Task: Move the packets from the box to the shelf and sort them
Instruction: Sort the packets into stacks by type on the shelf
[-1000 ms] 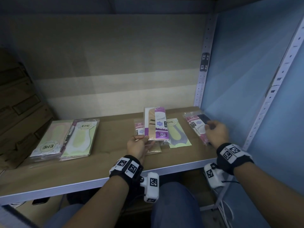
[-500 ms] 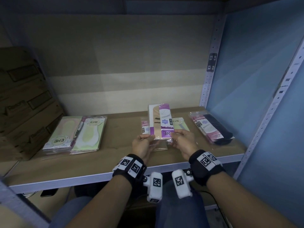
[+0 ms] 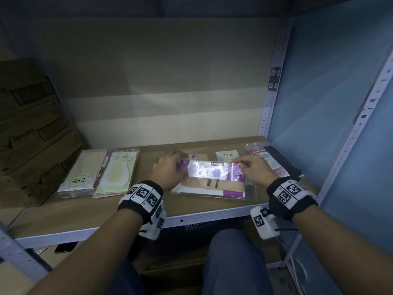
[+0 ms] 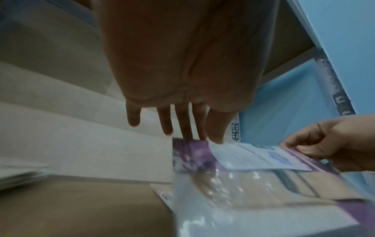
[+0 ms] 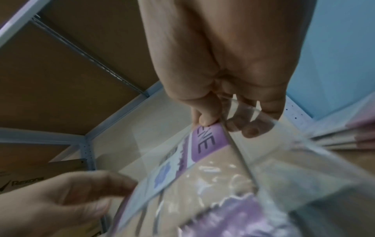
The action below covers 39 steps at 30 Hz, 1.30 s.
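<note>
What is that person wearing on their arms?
Each wrist has a black band, the left band and the right band, covered with white squares printed in black blocky patterns. A small white camera box hangs under each wrist, with the same kind of pattern. The forearms are bare, with no sleeves, and both hands wear no gloves.

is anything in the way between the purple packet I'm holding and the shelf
Nothing visible blocks it. Left hand and right hand hold the purple packet by its ends just above the shelf, near other packets.
</note>
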{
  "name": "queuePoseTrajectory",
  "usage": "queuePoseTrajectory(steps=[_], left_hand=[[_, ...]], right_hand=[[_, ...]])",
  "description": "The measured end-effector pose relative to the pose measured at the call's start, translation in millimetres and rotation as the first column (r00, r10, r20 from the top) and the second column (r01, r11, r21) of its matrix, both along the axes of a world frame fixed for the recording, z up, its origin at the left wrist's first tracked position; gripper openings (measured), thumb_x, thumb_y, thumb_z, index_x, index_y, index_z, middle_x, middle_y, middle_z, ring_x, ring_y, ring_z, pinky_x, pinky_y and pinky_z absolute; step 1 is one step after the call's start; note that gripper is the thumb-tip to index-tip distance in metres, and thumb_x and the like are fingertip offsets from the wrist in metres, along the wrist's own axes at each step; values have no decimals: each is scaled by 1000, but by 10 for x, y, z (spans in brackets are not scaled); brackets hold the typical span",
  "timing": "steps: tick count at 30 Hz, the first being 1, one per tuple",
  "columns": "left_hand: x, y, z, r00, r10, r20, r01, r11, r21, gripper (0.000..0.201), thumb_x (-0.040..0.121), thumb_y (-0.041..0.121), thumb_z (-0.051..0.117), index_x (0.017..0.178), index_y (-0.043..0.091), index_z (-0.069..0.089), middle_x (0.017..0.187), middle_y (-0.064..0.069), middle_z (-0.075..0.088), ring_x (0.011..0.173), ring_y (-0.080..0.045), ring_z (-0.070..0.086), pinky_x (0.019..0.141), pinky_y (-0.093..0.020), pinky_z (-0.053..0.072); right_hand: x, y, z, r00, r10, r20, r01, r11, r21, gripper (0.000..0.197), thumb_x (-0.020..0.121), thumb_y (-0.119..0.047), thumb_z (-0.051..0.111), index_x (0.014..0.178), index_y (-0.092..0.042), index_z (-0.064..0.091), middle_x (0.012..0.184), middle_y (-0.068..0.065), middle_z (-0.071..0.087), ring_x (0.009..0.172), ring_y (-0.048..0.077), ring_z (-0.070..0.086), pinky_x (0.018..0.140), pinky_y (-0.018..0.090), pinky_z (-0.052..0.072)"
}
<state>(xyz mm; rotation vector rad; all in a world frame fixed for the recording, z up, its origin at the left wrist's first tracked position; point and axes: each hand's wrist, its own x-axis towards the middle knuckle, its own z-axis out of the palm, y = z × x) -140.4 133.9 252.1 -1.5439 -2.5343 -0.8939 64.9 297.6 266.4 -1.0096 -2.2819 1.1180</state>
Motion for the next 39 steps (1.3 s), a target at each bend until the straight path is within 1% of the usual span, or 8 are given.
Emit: queuePoseTrajectory(steps=[5, 9, 14, 20, 25, 30, 35, 39], left_hand=[[35, -127, -17, 973, -122, 195, 136, 989, -57, 10, 88, 14, 63, 93, 20, 68, 84, 3, 68, 71, -5, 60, 64, -13, 47], [26, -162, -75, 930, -158, 333, 191, 979, -67, 8, 85, 8, 67, 84, 16, 67, 75, 2, 66, 64, -7, 58, 59, -16, 49], [-86, -166, -174, 887, -33, 461, 20, 999, 32, 12, 84, 4, 66, 79, 15, 66, 74, -4, 64, 65, -15, 59, 65, -31, 54], [-3, -164, -224, 568, -80, 819, -285, 915, 287, 11, 88, 0, 62, 85, 10, 57, 79, -8, 61, 70, -20, 62, 67, -35, 56], [180, -143, -302, 337, -228, 913, -398, 845, 357, 11, 87, -1, 61, 91, 7, 53, 92, -12, 63, 81, -21, 65, 62, -25, 59], [199, -217, -374, 366, -212, 906, -433, 823, 367, 11, 86, -1, 62, 92, 5, 54, 88, -12, 65, 78, -21, 67, 62, -24, 59], [18, -326, -416, 557, -41, 829, -419, 848, 324, 24, 83, 8, 69, 104, 10, 57, 99, -14, 65, 93, -29, 66, 84, -42, 56], [-129, -461, -383, 702, 50, 710, -356, 889, 289, 44, 83, 9, 69, 123, 3, 52, 98, -3, 62, 97, -25, 64, 89, -43, 54]], right_hand=[[64, 70, 24, 996, 60, 61, -64, 996, 65, 27, 95, -5, 48, 105, -12, 71, 113, 3, 67, 89, 11, 61, 72, 20, 49], [52, 82, -14, 993, 73, 89, -75, 997, 25, 26, 94, -6, 51, 109, -15, 69, 114, 4, 66, 86, 5, 59, 68, 18, 49], [-55, 62, -16, 986, -162, -38, 166, 980, 111, 50, 85, -12, 65, 133, -15, 50, 140, 8, 43, 124, 26, 47, 104, 38, 41], [-231, -70, -104, 970, -174, -172, 156, 981, -112, 22, 83, -19, 69, 103, -22, 61, 95, -4, 63, 97, 20, 62, 91, 37, 50], [-430, -391, -241, 970, -80, -231, 13, 960, -278, 26, 82, -12, 71, 106, -7, 65, 96, 7, 69, 83, 20, 66, 81, 34, 55], [-587, -539, -314, 953, -153, -263, 65, 947, -316, 17, 81, 5, 63, 97, -1, 66, 75, 7, 66, 57, 16, 57, 61, 27, 51], [-808, -657, -369, 973, -130, -190, 101, 982, -160, 19, 82, -3, 64, 101, -5, 69, 84, 4, 68, 80, 20, 65, 81, 35, 57], [-1043, -813, -381, 984, -110, -137, 107, 994, -31, 19, 86, -3, 57, 101, -5, 67, 89, 7, 68, 84, 19, 63, 74, 25, 50]])
